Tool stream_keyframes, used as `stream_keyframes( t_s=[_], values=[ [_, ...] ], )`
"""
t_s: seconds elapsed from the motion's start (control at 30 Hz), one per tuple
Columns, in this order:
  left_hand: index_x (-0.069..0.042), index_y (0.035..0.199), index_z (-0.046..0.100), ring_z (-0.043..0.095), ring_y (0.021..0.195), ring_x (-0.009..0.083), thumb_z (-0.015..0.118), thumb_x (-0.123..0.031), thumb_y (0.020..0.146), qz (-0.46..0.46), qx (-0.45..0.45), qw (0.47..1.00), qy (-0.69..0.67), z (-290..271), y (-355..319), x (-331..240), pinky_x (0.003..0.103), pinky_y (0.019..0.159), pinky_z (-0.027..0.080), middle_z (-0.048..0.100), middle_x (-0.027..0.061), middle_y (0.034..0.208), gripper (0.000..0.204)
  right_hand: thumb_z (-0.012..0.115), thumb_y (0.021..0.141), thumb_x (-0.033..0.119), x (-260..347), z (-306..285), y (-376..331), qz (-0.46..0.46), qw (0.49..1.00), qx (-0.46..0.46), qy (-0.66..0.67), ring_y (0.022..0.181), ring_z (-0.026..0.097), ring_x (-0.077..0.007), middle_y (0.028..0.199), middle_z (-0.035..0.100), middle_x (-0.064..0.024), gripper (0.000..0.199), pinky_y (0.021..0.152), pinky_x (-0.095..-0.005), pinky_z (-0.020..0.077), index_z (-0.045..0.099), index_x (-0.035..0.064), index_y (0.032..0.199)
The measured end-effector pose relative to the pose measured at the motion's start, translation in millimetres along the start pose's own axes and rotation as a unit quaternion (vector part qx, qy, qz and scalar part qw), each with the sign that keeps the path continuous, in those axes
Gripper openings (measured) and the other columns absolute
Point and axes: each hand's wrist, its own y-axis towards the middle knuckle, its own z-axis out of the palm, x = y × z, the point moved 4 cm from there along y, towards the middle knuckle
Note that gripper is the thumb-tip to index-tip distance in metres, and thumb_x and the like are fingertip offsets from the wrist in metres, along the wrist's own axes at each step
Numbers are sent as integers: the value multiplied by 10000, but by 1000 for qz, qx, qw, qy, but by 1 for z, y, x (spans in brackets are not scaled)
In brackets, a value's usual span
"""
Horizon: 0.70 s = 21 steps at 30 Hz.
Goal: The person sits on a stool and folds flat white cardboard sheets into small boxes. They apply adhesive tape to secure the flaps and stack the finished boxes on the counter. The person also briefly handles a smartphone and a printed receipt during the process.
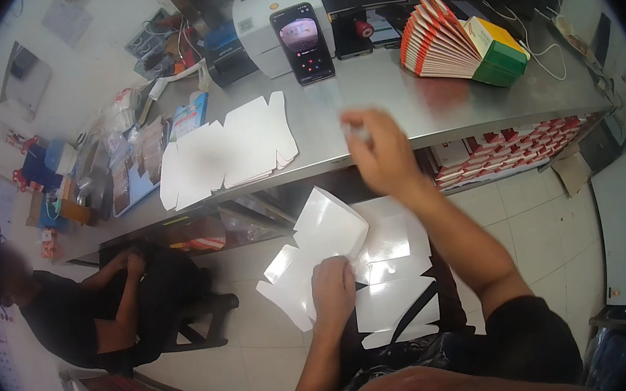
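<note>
My left hand (334,291) is closed on the edge of a glossy white carton blank (331,220), die-cut and partly bent up, above my lap. Beneath and right of it, another white carton blank (397,305) lies across my lap, with a dark strap over its lower part. My right hand (381,150) is raised near the counter's front edge, apart from the blanks. Its fingers are curled and somewhat blurred, with a small pale thing at the fingertips that I cannot make out. A stack of flat white carton blanks (228,147) lies on the counter, forward and left.
On the metal counter (364,98) stand a white label printer (259,41), a phone (303,44) leaning on it, and a fanned row of red-and-white folded cartons (437,37) beside a green-yellow box (501,57). Red-and-white boxes (506,148) fill the shelf below. Another person (73,312) sits at left.
</note>
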Motion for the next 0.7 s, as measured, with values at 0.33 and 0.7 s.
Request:
stream_keyframes(
  t_s=[0.33,0.7],
  values=[
    [-79,1201,701,625,1035,365,816,-139,811,-24,51,998,38,3,-3,3,455,898,513,658,144,1152,411,662,976,363,-50,20,119,69,936,181,-293,1135,650,-477,1441,472,-277,820,928,-529,568,202,289,1651],
    [-71,1185,706,592,1033,354,846,-135,766,-23,46,998,25,6,-1,6,447,904,498,640,137,1124,446,653,988,319,-61,19,109,32,966,99,-237,1125,658,-405,1319,544,-205,705,910,-500,560,333,181,1601]
  ],
)
